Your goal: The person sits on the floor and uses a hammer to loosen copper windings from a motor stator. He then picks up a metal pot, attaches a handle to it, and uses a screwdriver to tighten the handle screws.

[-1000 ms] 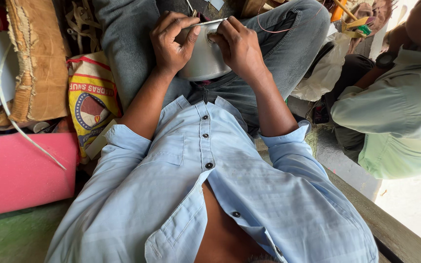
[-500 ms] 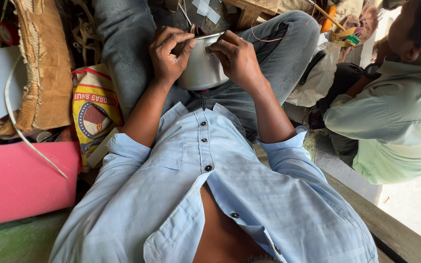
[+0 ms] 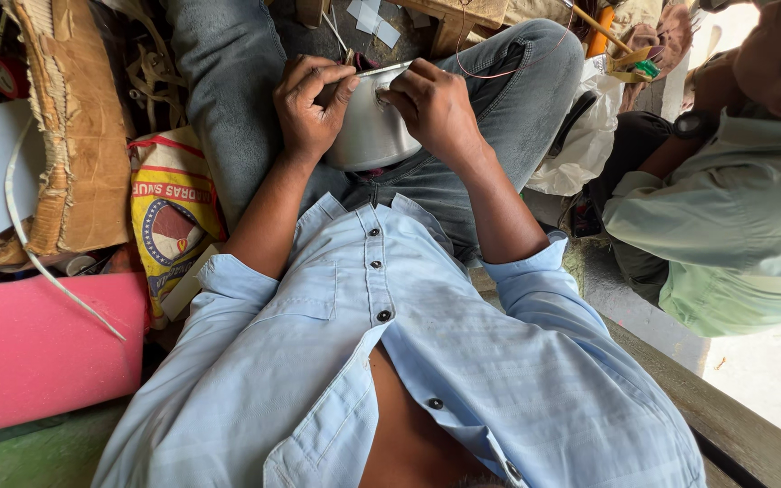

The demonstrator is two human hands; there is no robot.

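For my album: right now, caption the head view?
Both hands, left hand and right hand, grip a metal pot in the lap.

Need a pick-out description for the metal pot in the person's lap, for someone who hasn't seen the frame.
Start at the jeans-clad legs at the top of the head view. In the lap between them sits the metal pot, gripped at its rim by the left hand and right hand. It is the only shiny, rounded silver thing there.
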